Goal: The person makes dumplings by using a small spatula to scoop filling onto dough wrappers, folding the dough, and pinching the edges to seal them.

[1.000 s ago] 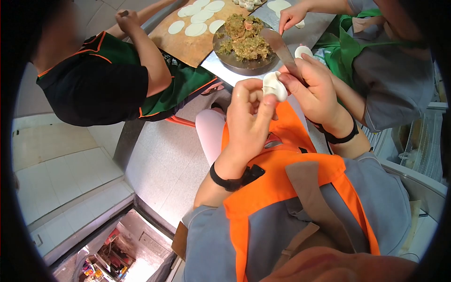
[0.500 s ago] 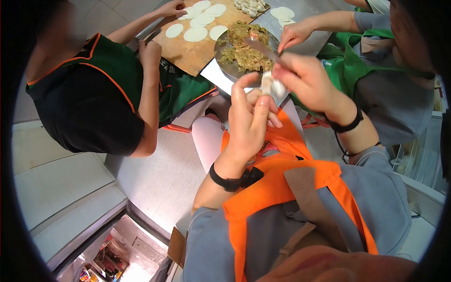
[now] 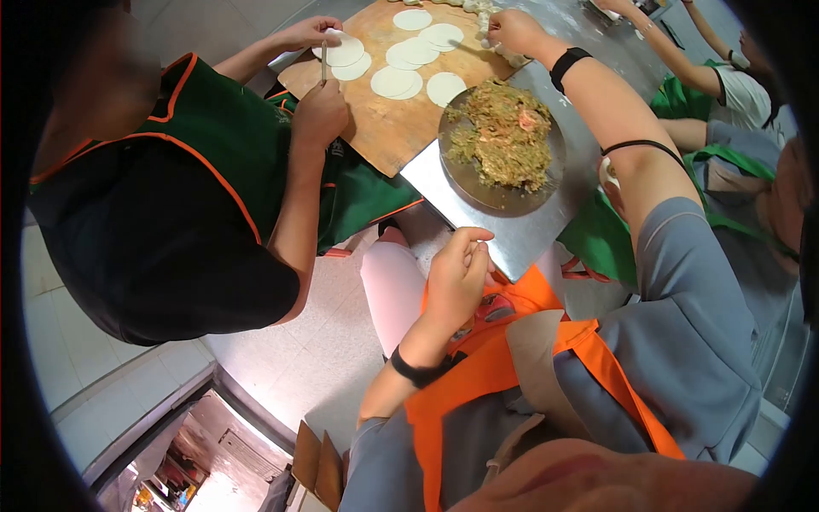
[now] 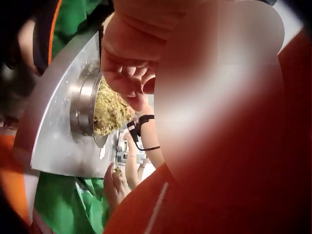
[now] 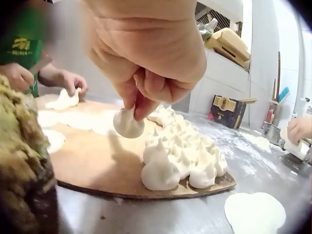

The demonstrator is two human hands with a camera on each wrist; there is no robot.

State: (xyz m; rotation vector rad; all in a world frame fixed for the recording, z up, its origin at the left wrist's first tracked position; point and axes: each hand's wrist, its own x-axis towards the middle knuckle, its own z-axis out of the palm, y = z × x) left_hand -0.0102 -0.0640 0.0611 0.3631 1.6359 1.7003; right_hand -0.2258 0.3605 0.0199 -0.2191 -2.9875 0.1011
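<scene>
My right hand [image 3: 516, 32] reaches over the far corner of the wooden board [image 3: 375, 128]. From the right wrist view, that hand [image 5: 151, 53] pinches a pleated white dumpling [image 5: 128, 124] by its top, held above the board [image 5: 92, 163] beside a cluster of dumplings [image 5: 181, 151]. My left hand [image 3: 458, 277] hangs near the metal table's front edge, fingers loosely curled, nothing visible in it. In the left wrist view the left hand [image 4: 129, 58] is above the round metal pan [image 4: 83, 109] of greenish filling [image 4: 112, 109], partly out of frame.
Round white wrappers [image 3: 414, 53] lie on the board. At the left, a person in a green apron [image 3: 217, 119] holds a wrapper and a thin tool. Others sit to the right. In the right wrist view a wrapper [image 5: 256, 214] lies on the metal table beyond the board's edge.
My right hand has left my left hand and stretched out to the board's far corner with the dumpling. The left hand appears lower in view and apart from it. The head view has shifted.
</scene>
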